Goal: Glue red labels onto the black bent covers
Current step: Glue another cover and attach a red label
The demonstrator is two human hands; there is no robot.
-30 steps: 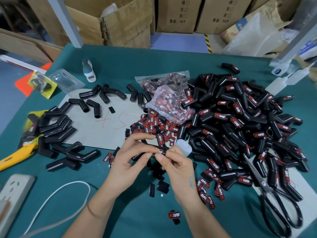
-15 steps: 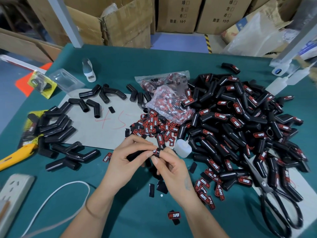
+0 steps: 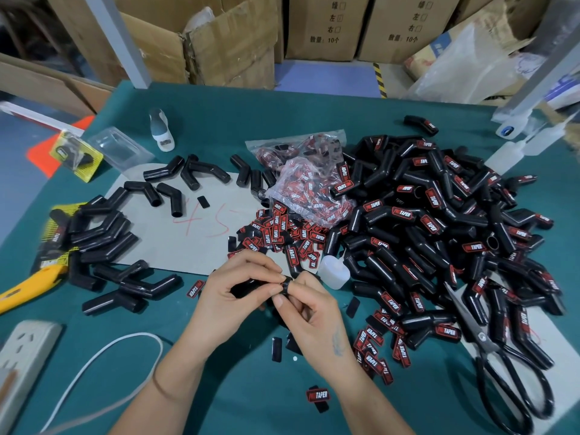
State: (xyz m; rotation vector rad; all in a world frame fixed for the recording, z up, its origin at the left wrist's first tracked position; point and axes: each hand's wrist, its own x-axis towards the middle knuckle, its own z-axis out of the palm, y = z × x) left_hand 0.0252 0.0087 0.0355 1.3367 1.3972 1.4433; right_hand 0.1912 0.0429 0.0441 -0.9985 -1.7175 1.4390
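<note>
Teal cloth table top point(image 3: 219, 387): bare cloth lies between the forearms at the near edge; a white cable point(image 3: 103, 359) loops at near left beside a white power strip point(image 3: 22, 356).
Loose label, near: one red-and-black "TAPER" label point(image 3: 318, 395) lies flat just by the right forearm.
Left hand point(image 3: 229, 296): fingers curled round a black bent cover point(image 3: 248, 285), mostly hidden in the grip.
Right hand point(image 3: 310, 312): thumb and forefinger pinch the cover's end, where a dark band shows; whether a label sits there cannot be told.
Glue: small translucent plastic bottle point(image 3: 334, 273) stands just beyond the right hand.
Scissors: large black-handled scissors point(image 3: 502, 372) lie at near right on a grey sheet.
Unlabelled covers: plain black bent covers point(image 3: 103, 237) lie scattered at left, on and around a grey cardboard sheet point(image 3: 188, 240).
Labelled covers: large heap of black covers bearing red labels point(image 3: 439, 230) fills the right half.
Container: clear plastic bag point(image 3: 309, 183), holding red labels, lies mid-table, with more labels point(image 3: 282, 230) spilled before it.
Far edge: brown cardboard boxes point(image 3: 320, 26) stand beyond the table.
</note>
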